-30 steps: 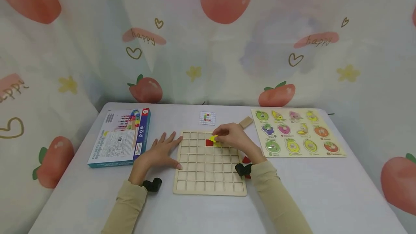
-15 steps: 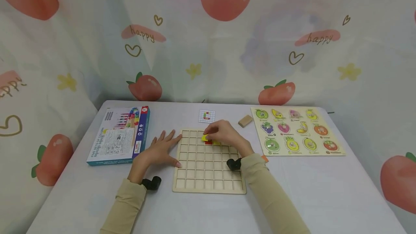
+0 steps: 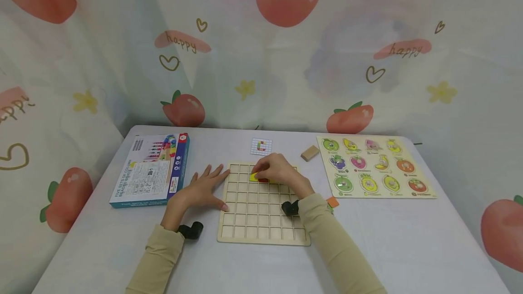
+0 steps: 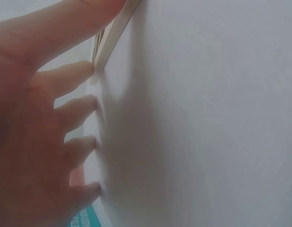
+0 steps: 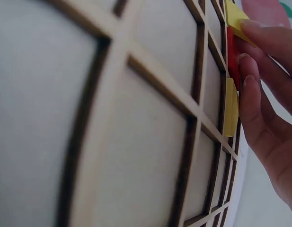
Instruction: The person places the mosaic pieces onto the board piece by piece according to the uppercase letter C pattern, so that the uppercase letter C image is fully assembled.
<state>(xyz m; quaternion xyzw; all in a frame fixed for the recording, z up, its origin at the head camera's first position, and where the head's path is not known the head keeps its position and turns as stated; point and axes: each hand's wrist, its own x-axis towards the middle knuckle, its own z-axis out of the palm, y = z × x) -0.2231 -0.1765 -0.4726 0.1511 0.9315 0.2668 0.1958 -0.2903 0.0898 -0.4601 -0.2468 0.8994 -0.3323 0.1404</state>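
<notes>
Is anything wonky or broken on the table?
Nothing I can see looks broken or spilled. One yellow tile looks tilted instead of flat on the gridded board, but the right grip is pinching it, so that's not strange. The wooden block sits crooked compared with the board.

A white table (image 3: 261, 269) carries everything. On its left lies a flat blue-and-white cardboard box (image 3: 149, 178) with printed pictures. At the middle lies a square pale wooden grid board (image 3: 263, 241), and beyond it a small white gridded paper card (image 3: 261, 146). Right of the card sits a small tan rectangular block (image 3: 310, 153), near a large cream rectangular fruit puzzle board (image 3: 356, 180). An orange square tile (image 3: 333, 202) lies just beside the right sleeve, overlapping a green piece (image 3: 330, 209), mostly hidden.
</notes>
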